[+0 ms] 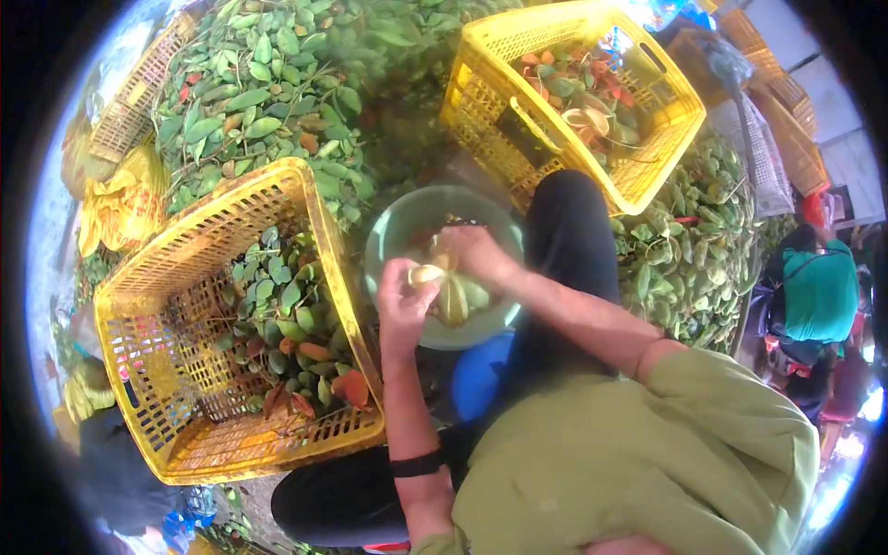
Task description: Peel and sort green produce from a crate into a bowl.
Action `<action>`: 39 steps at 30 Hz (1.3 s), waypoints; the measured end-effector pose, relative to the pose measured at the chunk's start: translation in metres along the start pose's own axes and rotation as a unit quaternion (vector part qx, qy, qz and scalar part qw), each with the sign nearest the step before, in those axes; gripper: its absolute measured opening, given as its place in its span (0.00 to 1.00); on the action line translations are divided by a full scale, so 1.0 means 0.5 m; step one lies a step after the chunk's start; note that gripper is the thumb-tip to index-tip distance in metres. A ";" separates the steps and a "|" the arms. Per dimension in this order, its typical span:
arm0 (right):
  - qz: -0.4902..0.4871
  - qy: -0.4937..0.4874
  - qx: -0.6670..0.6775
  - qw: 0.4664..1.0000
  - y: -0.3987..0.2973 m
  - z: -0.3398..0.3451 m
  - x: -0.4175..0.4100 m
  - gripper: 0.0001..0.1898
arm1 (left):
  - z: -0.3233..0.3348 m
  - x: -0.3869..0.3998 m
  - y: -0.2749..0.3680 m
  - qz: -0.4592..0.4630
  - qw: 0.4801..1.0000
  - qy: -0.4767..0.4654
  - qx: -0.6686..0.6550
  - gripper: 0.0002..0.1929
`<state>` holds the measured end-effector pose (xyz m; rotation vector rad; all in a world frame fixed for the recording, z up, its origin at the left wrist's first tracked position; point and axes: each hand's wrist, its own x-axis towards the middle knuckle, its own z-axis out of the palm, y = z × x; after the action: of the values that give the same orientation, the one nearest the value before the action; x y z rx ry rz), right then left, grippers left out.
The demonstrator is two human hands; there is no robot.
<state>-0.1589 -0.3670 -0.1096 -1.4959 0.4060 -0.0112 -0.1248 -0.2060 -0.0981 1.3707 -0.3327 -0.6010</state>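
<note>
Between my legs stands a round, pale green translucent basin [399, 225]. Over its left part, my left hand [404, 295] pinches a pale yellowish piece of plant [425, 275], perhaps a leaf or pod. Close beside it, above the basin's middle, my right hand [472, 253] has its fingers curled at the top of a yellow-green leafy piece [454, 302] that hangs down over the basin. The fingertips of my right hand are blurred. Small dark and pale bits show at the basin's far side, partly behind my right hand.
A yellow plastic crate [319, 257] with green and reddish leaves lies left; another yellow crate [603, 166] with reddish leaves stands back right. Leafy stems [263, 97] are heaped behind, more leaves [694, 270] at right. A blue object [479, 378] sits below the basin. People [818, 291] are far right.
</note>
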 end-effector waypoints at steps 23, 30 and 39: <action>-0.030 -0.077 -0.187 0.979 0.028 0.009 -0.015 0.17 | 0.018 0.006 -0.048 0.091 0.952 0.070 0.286 0.10; -0.099 -0.079 -0.224 0.966 0.056 0.004 -0.012 0.17 | 0.058 0.005 -0.073 0.127 0.880 0.187 0.418 0.13; -0.081 -0.201 -0.165 0.962 -0.012 0.018 -0.050 0.29 | 0.009 0.022 -0.092 0.073 0.965 0.239 0.085 0.08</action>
<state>-0.1785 -0.3525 -0.0973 -1.8070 -0.0498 0.2385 -0.1281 -0.2200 -0.1435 1.5899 -0.0934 -0.1085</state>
